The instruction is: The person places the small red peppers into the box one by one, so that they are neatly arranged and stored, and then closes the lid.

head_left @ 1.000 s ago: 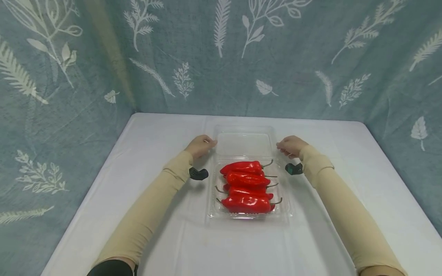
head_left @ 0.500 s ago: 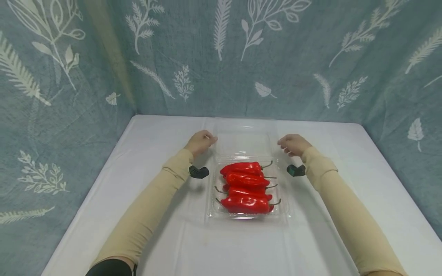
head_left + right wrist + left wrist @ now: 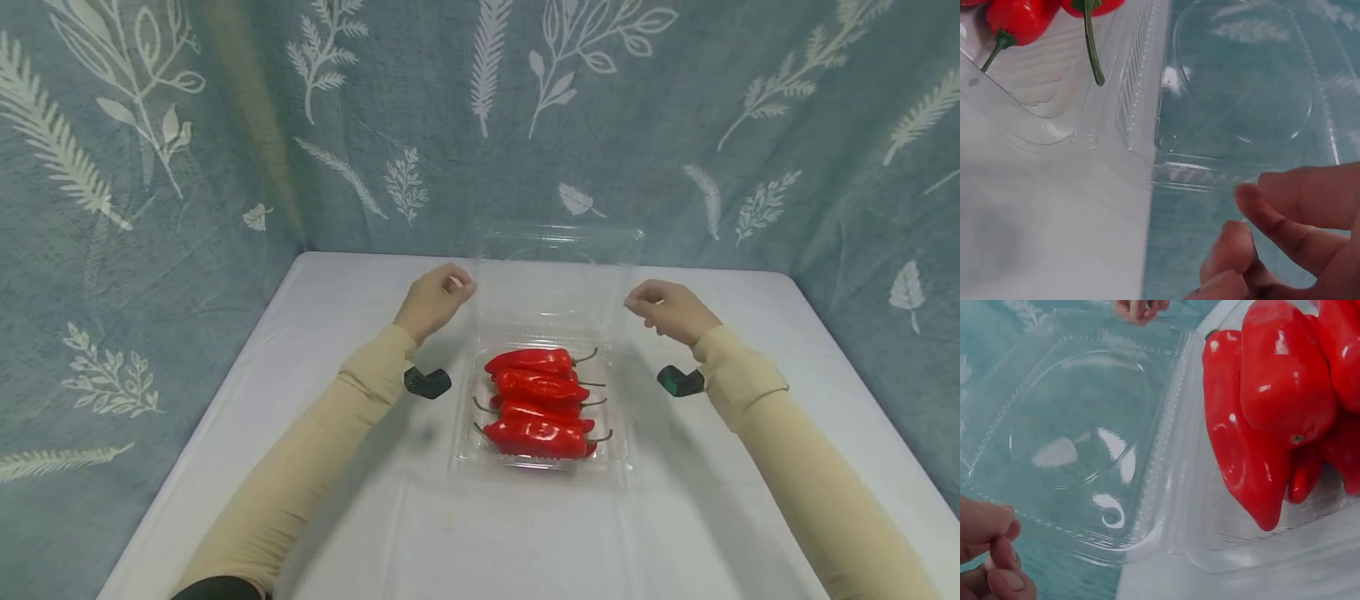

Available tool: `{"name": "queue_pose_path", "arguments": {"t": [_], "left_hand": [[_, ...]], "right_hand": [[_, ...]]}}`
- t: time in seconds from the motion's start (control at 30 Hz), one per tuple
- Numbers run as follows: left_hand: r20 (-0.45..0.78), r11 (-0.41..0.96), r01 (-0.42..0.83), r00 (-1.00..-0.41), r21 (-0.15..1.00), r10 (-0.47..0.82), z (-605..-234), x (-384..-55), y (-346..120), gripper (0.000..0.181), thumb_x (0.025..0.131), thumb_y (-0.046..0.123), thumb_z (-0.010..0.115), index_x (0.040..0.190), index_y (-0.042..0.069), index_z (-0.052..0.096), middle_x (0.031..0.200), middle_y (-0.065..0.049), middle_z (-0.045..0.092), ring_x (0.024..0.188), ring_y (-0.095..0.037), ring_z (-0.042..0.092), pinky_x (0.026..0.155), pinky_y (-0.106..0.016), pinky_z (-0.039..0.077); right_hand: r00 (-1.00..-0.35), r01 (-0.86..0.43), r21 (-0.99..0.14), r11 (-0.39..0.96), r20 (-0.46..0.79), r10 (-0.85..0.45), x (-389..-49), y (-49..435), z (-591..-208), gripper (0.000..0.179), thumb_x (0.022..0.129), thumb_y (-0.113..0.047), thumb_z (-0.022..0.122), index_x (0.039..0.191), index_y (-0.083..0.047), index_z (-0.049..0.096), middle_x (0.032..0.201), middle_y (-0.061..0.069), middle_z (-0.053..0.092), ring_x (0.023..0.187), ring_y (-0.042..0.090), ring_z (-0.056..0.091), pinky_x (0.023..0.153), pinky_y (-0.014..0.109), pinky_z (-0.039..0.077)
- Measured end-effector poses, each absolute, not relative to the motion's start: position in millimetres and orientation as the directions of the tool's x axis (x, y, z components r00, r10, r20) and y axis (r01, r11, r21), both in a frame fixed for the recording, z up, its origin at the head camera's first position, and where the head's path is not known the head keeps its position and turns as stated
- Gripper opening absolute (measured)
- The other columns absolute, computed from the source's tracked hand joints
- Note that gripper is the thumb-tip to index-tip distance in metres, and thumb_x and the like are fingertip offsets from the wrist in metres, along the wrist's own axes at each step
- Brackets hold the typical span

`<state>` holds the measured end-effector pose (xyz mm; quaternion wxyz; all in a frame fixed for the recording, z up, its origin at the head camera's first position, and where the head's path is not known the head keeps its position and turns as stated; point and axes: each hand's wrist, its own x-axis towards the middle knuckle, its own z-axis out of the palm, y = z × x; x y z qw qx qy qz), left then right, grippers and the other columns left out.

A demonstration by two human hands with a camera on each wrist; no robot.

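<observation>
A clear plastic clamshell box (image 3: pixel 467 417) stands on the table with several glossy red peppers (image 3: pixel 536 437) lying crosswise in its base. Its see-through lid (image 3: pixel 557 293) is hinged at the far side and raised at a slant. At the lid's left edge, my left hand (image 3: pixel 437 298) pinches the rim between thumb and fingers. My right hand (image 3: pixel 670 308) pinches the opposite edge the same way. From the right wrist, the fingertips (image 3: pixel 1249 199) meet at the lid's rim. Green stems (image 3: pixel 1091 44) of the peppers stick out towards the sides.
A white cloth covers the table (image 3: pixel 360 500). Behind and beside it hangs a blue-green curtain (image 3: pixel 435 100) with pale leaf prints. Dark wrist cameras (image 3: pixel 427 383) sit below both hands, near the box's sides.
The lid has swung up from lying nearly flat behind the base to a raised slant. Both hands have risen with it, the right also shifting right. The peppers stay in place.
</observation>
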<state>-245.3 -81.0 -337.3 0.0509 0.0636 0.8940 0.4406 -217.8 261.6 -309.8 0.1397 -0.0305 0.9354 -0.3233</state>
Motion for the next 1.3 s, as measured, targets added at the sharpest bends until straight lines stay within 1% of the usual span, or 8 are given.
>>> {"name": "queue_pose_path", "arguments": {"t": [0.3,0.47,0.53,0.7,0.9,1.03,1.13,1.3], "left_hand": [[0.21,0.597,0.291,-0.956,0.748,0.203,-320.1,-207.2,-82.9,0.02,0.098,0.023,0.055,0.114,0.015,0.062,0.083,-0.006,0.057,0.072,-0.021,0.05,0.063,-0.033,0.041],[0.278,0.604,0.356,-0.935,0.713,0.222,-318.0,-177.2,-87.5,0.02,0.097,0.017,0.054,0.114,0.013,0.064,0.086,-0.005,0.058,0.073,-0.02,0.05,0.065,-0.032,0.043],[0.294,0.608,0.379,-0.925,0.697,0.24,-321.3,-165.1,-89.3,0.019,0.097,0.015,0.053,0.112,0.011,0.064,0.086,-0.004,0.057,0.073,-0.019,0.05,0.065,-0.031,0.044],[0.297,0.607,0.402,-0.916,0.686,0.271,-334.2,-134.1,-97.5,0.016,0.094,0.009,0.053,0.106,0.012,0.063,0.089,-0.001,0.055,0.075,-0.015,0.05,0.063,-0.029,0.044],[0.279,0.574,0.377,-0.926,0.727,0.255,-355.5,-111.1,-105.9,0.019,0.093,0.003,0.052,0.104,0.012,0.064,0.099,-0.001,0.055,0.081,-0.012,0.05,0.067,-0.028,0.044],[0.231,0.561,0.33,-0.942,0.759,0.242,-370.2,-100.7,-103.6,0.013,0.097,0.013,0.053,0.105,0.012,0.064,0.1,-0.001,0.055,0.085,-0.011,0.051,0.069,-0.026,0.045],[0.194,0.552,0.306,-0.948,0.775,0.253,-379.9,-94.4,-100.1,0.017,0.1,0.023,0.051,0.105,0.013,0.063,0.1,0.001,0.055,0.087,-0.011,0.05,0.07,-0.025,0.044],[0.166,0.547,0.298,-0.946,0.782,0.278,-394.8,-88.7,-96.6,0.014,0.099,0.021,0.053,0.105,0.011,0.061,0.1,0.002,0.055,0.086,-0.011,0.05,0.071,-0.025,0.045]], "right_hand": [[-0.981,-0.196,-0.514,0.835,0.094,-0.173,-172.1,263.9,-288.8,0.028,0.1,-0.024,0.049,0.117,-0.004,0.06,0.113,0.019,0.056,0.095,0.033,0.055,0.077,0.049,0.046],[-0.906,-0.364,-0.389,0.846,0.359,-0.225,-142.4,260.6,-289.2,0.013,0.094,-0.008,0.058,0.104,-0.003,0.065,0.099,0.015,0.055,0.076,0.024,0.053,0.064,0.039,0.044],[-0.873,-0.404,-0.328,0.854,0.416,-0.254,-129.4,259.3,-292.6,0.011,0.09,-0.002,0.063,0.1,-0.004,0.065,0.095,0.013,0.055,0.073,0.02,0.052,0.06,0.036,0.043],[-0.839,-0.466,-0.243,0.851,0.425,-0.338,-99.1,255.8,-307.8,0.022,0.08,0.005,0.07,0.098,-0.007,0.064,0.096,0.01,0.055,0.075,0.02,0.058,0.058,0.034,0.05],[-0.846,-0.477,-0.246,0.844,0.39,-0.364,-78.3,251.1,-328.2,0.027,0.077,0.003,0.074,0.098,-0.01,0.062,0.099,0.008,0.056,0.076,0.02,0.062,0.061,0.034,0.054],[-0.858,-0.463,-0.26,0.847,0.372,-0.355,-69.3,252.3,-343.1,0.025,0.079,0.002,0.072,0.099,-0.01,0.062,0.099,0.007,0.057,0.077,0.019,0.062,0.062,0.033,0.053],[-0.865,-0.447,-0.253,0.858,0.366,-0.343,-61.6,254.1,-354.4,0.026,0.079,0.002,0.072,0.101,-0.009,0.063,0.099,0.007,0.057,0.077,0.019,0.063,0.063,0.034,0.053],[-0.857,-0.46,-0.255,0.851,0.378,-0.35,-51.8,252.4,-372.9,0.027,0.079,0.005,0.069,0.104,-0.005,0.065,0.099,0.008,0.058,0.074,0.013,0.059,0.062,0.03,0.051]]}}
